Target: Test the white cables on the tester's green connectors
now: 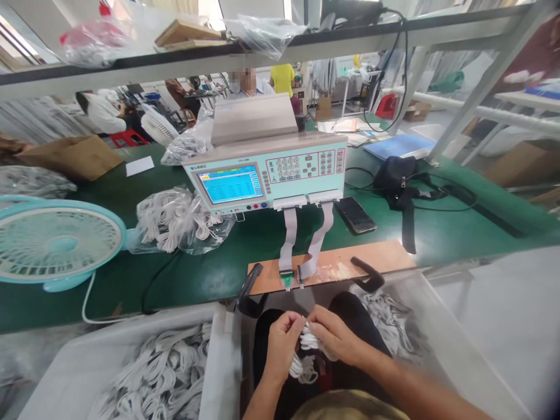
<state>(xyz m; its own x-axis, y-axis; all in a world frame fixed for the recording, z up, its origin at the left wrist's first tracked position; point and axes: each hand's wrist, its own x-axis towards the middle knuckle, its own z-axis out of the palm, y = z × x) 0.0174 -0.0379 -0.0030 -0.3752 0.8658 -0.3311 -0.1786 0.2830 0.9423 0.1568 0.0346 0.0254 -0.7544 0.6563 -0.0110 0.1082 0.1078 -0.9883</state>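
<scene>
Over my lap, both hands are close together on a coiled white cable (310, 339). My left hand (283, 341) pinches part of it between thumb and fingers. Opposite, my right hand (330, 332) is closed around the upper part of the coil. Loops of the cable hang down below my fingers; the exact ends between the fingertips are too small to make out. Just beyond my hands, a small green connector board (286, 280) and a second connector (300, 274) sit at the front edge of a wooden board (341, 265), joined by grey ribbon cables (289, 239) to a tester (266, 169) with a lit screen.
A bin (225, 332) of coiled cables stands at my left, another bin (464, 332) at my right. On the green table are a fan (61, 242), bagged cables (175, 219), a phone (356, 214) and a black bag (396, 175). A shelf (184, 55) crosses above.
</scene>
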